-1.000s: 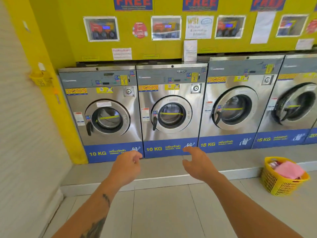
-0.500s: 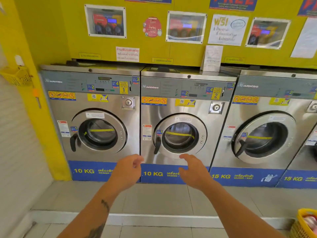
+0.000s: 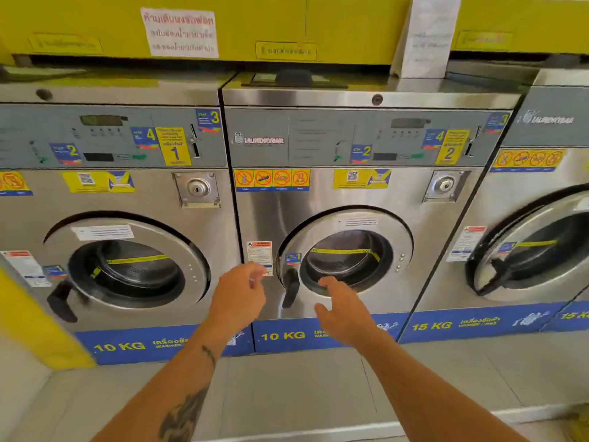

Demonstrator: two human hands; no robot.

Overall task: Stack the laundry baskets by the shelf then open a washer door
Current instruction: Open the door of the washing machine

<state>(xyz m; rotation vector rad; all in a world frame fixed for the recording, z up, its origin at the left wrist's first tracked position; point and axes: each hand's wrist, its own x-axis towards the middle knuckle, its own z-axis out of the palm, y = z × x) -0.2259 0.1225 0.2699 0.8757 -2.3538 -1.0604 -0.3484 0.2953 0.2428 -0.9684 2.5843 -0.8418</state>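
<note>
Steel washer number 2 (image 3: 366, 193) stands straight ahead with its round door (image 3: 345, 260) closed and a black handle (image 3: 290, 290) on the door's left side. My left hand (image 3: 239, 295) hovers just left of that handle, fingers loosely curled, holding nothing. My right hand (image 3: 342, 309) reaches out in front of the lower part of the door, just right of the handle, fingers spread and empty. Neither hand touches the handle. No laundry basket or shelf is in view.
Washer number 1 (image 3: 121, 199) stands to the left, its door closed, and a 15 kg washer (image 3: 535, 250) to the right. All sit on a raised grey step (image 3: 287, 387). A yellow wall edge (image 3: 35, 327) is at the far left.
I have moved much closer to the washers; the yellow basket on the floor has left the view. Both hands have risen from the blue base strip to the level of washer 2's door handle.
</note>
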